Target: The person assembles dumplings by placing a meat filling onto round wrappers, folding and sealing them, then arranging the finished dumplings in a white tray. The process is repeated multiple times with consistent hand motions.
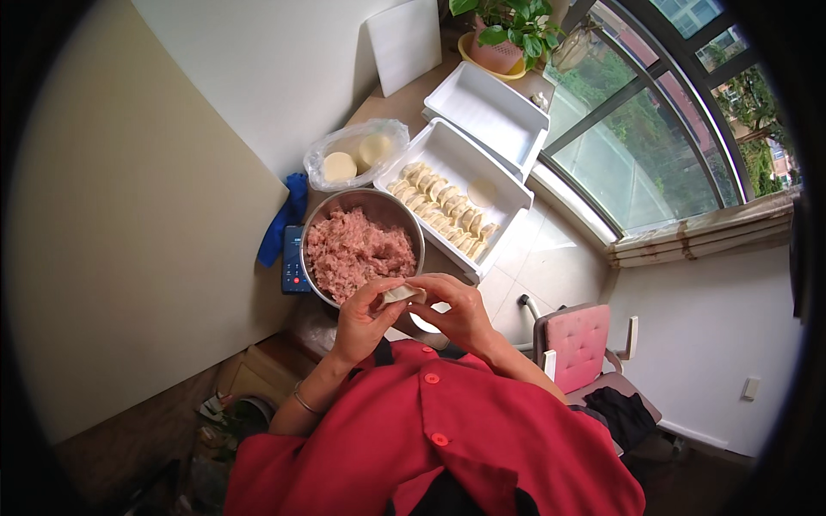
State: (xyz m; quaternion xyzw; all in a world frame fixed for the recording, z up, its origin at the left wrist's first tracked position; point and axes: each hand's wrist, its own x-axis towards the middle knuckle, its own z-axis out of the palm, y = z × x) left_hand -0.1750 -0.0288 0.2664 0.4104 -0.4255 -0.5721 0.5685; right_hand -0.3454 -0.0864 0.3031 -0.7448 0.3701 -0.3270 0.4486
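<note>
Between the fingertips of both hands is a folded dumpling (403, 295), held above the near rim of a metal bowl. My left hand (363, 320) pinches its left end, and my right hand (455, 308) pinches its right end. Pink minced meat (355, 251) fills much of the bowl (421, 226). Rows of shaped dumplings (445, 209) lie in a white plastic tray (516, 216) beyond the bowl, with one flat round wrapper (482, 191) beside them. A clear plastic bag (316, 145) behind the bowl holds stacks of round wrappers (340, 167). Partly behind my right hand sits a white round dish (427, 320).
A second white tray (488, 113) lies behind the first, near a potted plant (500, 42). Left of the bowl are a phone (293, 258) and a blue cloth (287, 209). A white board (405, 48) leans on the wall. A pink-backed chair (576, 348) stands at right.
</note>
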